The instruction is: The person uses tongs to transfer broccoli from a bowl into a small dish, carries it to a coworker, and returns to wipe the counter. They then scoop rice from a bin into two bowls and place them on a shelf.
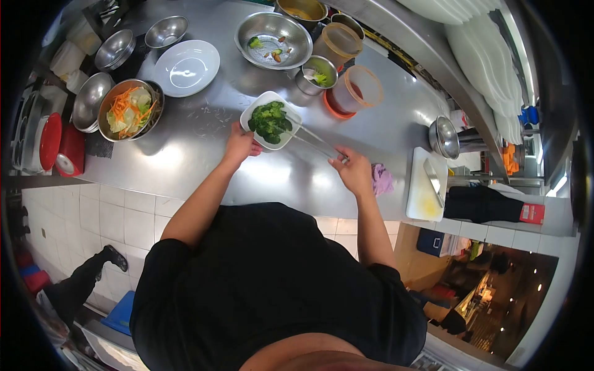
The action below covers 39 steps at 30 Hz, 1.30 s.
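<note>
My left hand [241, 145] grips the lower left edge of a white square bowl [246, 114] that holds broccoli [269, 122]. Closed round the near end of metal tongs [317, 143] is my right hand [348, 166]. The tongs reach leftward to the bowl, and their tips are at the right side of the broccoli. Above the bowl stands a large metal bowl [246, 37] with a few pieces of broccoli and some brown bits. A small metal pot [309, 88] with a green leaf is beside it.
A white plate [187, 68] and a metal bowl of shredded carrot and lettuce [131, 112] are on the left. Plastic containers [359, 86] stand at the back right. A purple cloth [382, 179] and a cutting board [422, 201] with a knife [433, 179] lie right. Another person's leg [77, 281] shows lower left.
</note>
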Available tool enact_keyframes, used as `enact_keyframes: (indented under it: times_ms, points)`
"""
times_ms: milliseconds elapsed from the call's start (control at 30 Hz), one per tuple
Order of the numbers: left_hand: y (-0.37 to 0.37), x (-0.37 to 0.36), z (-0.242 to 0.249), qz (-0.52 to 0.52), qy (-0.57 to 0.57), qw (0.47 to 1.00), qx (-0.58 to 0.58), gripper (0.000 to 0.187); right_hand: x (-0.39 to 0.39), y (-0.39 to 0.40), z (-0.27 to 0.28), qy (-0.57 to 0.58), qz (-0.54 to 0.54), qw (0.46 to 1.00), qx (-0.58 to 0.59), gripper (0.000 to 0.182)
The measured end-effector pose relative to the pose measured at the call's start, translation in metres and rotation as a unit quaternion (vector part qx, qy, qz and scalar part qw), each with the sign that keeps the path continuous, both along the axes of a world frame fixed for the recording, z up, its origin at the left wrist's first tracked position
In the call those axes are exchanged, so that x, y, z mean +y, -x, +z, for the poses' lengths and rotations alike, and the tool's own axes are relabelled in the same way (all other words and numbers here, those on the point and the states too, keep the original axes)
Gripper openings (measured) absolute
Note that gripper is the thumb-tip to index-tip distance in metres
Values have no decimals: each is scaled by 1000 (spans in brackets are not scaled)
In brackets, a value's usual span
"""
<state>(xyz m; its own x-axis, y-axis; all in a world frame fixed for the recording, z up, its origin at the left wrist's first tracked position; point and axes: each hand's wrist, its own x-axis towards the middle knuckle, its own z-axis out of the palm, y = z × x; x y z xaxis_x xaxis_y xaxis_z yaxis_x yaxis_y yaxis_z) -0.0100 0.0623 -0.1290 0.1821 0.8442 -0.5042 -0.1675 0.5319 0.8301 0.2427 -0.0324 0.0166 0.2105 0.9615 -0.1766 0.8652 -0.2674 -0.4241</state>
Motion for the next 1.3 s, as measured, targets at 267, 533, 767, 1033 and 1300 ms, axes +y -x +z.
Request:
enact_keyframes:
  times_ms: [267, 533, 767, 1033, 1300]
  points:
    - [3, -1, 1, -3, 0, 1000, -1, 41, 23, 14, 8, -38, 84, 992, -84, 31]
    - [-1, 2, -3, -15, -13, 999, 46, 37, 29, 15, 6, -49, 101, 982, -150, 30]
    - [12, -5, 10, -5, -13, 999, 32, 39, 38, 27, 23, -11, 75, 991, -114, 33]
    - [5, -2, -8, -9, 5, 1000, -7, 40, 86, 27, 64, -77, 84, 983, -147, 31]
    - [2, 5, -2, 4, -8, 1000, -14, 39, 254, 60, 6, -125, 135, 966, -183, 37]
